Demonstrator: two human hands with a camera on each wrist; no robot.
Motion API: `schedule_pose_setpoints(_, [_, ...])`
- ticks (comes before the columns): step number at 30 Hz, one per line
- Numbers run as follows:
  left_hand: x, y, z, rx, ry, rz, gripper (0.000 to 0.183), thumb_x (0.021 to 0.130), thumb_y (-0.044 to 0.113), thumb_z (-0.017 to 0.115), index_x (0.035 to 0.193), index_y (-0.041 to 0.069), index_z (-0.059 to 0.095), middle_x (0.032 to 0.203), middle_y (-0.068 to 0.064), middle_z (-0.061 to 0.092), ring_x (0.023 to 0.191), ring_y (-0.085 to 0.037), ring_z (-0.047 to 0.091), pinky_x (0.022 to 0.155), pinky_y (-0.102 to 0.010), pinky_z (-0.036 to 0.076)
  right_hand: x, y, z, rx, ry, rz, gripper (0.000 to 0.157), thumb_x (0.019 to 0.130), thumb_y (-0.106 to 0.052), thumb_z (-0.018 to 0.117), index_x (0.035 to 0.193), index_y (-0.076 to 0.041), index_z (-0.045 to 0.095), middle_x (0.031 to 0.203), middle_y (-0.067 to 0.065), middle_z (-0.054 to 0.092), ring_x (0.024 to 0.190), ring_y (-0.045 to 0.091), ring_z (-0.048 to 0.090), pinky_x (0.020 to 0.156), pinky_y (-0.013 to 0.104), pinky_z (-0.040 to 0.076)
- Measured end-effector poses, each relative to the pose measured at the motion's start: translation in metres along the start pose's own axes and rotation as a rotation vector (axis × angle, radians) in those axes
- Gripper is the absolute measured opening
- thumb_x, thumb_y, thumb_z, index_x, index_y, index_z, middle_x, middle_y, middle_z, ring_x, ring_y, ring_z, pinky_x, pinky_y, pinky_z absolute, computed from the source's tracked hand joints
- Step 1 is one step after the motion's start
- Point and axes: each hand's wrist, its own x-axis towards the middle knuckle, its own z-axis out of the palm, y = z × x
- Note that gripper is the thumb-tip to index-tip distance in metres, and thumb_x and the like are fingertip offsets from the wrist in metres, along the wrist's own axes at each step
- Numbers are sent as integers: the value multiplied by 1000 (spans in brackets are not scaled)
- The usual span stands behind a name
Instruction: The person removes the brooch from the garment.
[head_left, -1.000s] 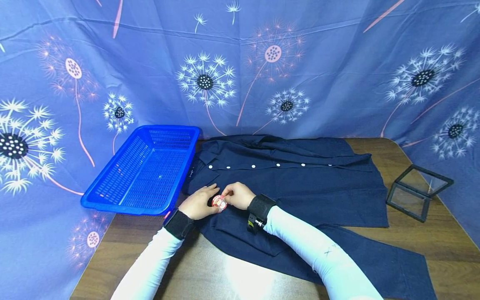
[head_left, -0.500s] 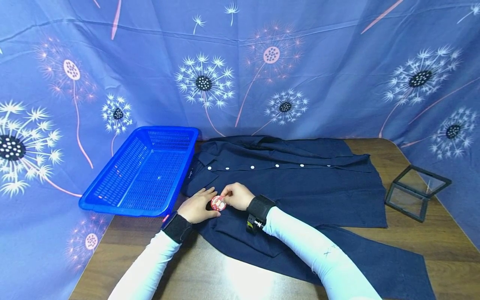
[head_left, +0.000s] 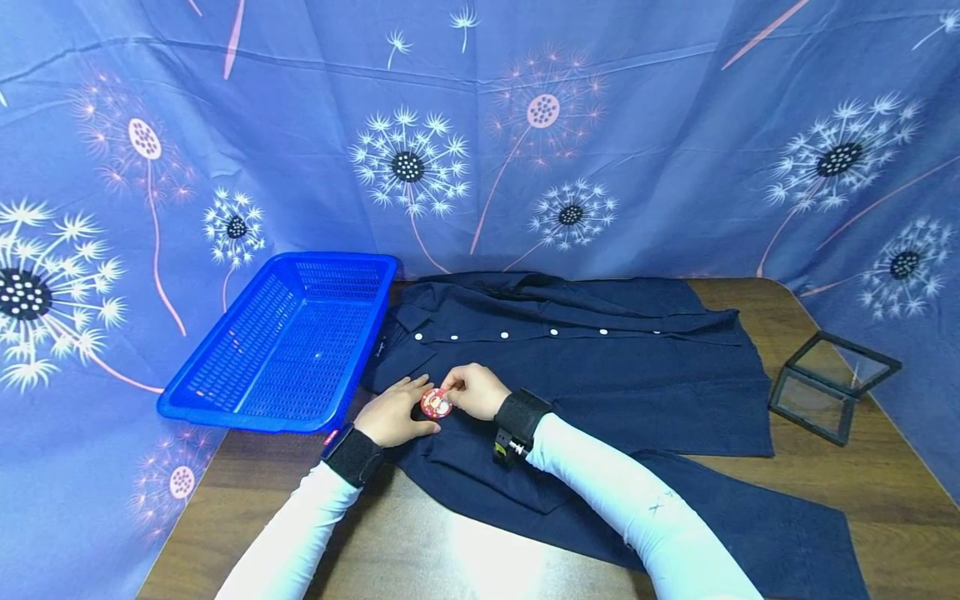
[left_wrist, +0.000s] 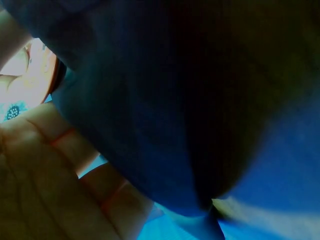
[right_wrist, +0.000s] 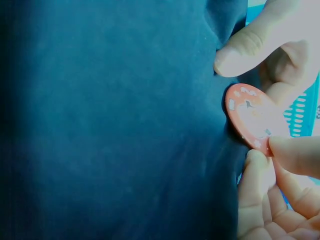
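Note:
A round red-and-white badge lies against the navy shirt. My right hand pinches the badge's rim between thumb and index finger, plain in the right wrist view on the badge. Spread over the shirt beside it, my left hand has its fingers extended and its thumb close to the badge. That thumb presses the cloth in the right wrist view. Dark cloth fills much of the left wrist view and hides the fingertips of the left hand. The back of the badge is hidden.
A blue plastic basket stands left of the shirt. An open black-framed clear case sits at the table's right side. The wooden table ends against a dandelion-patterned curtain. White buttons run along the shirt's placket.
The badge tilts slightly between the frames while my right thumb and finger keep their pinch. Both hands shift only a little, and the camera view moves slightly.

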Motion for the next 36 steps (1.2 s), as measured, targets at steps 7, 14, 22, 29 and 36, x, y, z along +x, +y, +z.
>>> schedule_pose_setpoints(7, [-1,0,0,8,13,4,73,77,40,80,135,3,57,148,-17,48,138,-41,42,113,-50,36,-1,-5,-2,-40,37,-51,7,83,-1,65,85,-5,71,77,5,68,65,4,50,61,17,41])
schedule_pose_setpoints(14, [-1,0,0,-1,16,0,71,77,39,80,134,3,58,148,-17,49,138,-41,42,113,-50,36,-3,-8,-3,-109,56,-91,7,83,-2,65,83,-6,70,77,3,65,68,6,51,63,17,41])
schedule_pose_setpoints(22, [0,-1,1,8,11,-24,73,77,42,80,136,6,57,149,-14,49,140,-40,41,113,-50,36,-4,-9,-2,-175,77,-122,6,81,-3,66,83,-8,69,78,3,63,69,9,56,63,19,43])
schedule_pose_setpoints(29, [0,0,1,8,8,-40,71,77,43,79,136,9,58,149,-12,48,140,-39,41,112,-52,37,-5,-11,1,-328,110,-182,1,84,-8,68,83,-9,68,77,1,61,69,12,57,63,25,45])
schedule_pose_setpoints(36, [-1,0,1,10,8,-37,73,78,43,79,138,9,57,150,-12,48,141,-38,40,114,-50,36,-7,-14,4,-453,128,-246,4,85,-11,68,81,-10,65,78,1,60,69,15,60,63,32,49])
